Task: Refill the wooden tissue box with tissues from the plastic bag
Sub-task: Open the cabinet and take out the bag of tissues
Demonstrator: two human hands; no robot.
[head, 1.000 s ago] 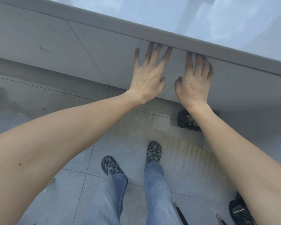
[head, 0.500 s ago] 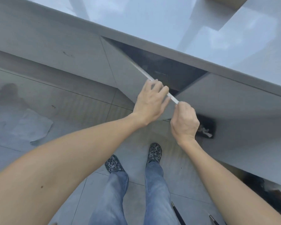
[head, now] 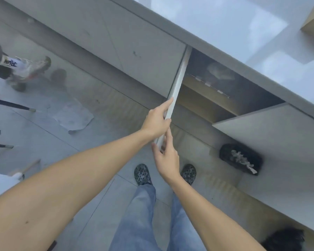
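Note:
My left hand (head: 157, 120) is closed around the thin edge of an open grey cabinet door (head: 179, 78) below the counter. My right hand (head: 166, 158) sits just under it with straight, spread fingers; the door's lower corner lies between thumb and forefinger. Inside the dim cabinet a pale crumpled bag-like shape (head: 219, 71) lies at the back above a wooden shelf (head: 203, 98). A light wooden box corner (head: 313, 22) shows on the white countertop (head: 225, 20) at the top right. No tissues can be made out.
The right cabinet door (head: 261, 127) stands swung out. On the tiled floor lie a paper sheet (head: 74, 116), a black object with white bits (head: 241, 159), clutter and poles at the left (head: 22, 67), and my shoes (head: 142, 174).
Both hands went from flat on the closed cabinet front to the door edge. The left door has swung wide open, and the right hand has loosened. The view has turned left.

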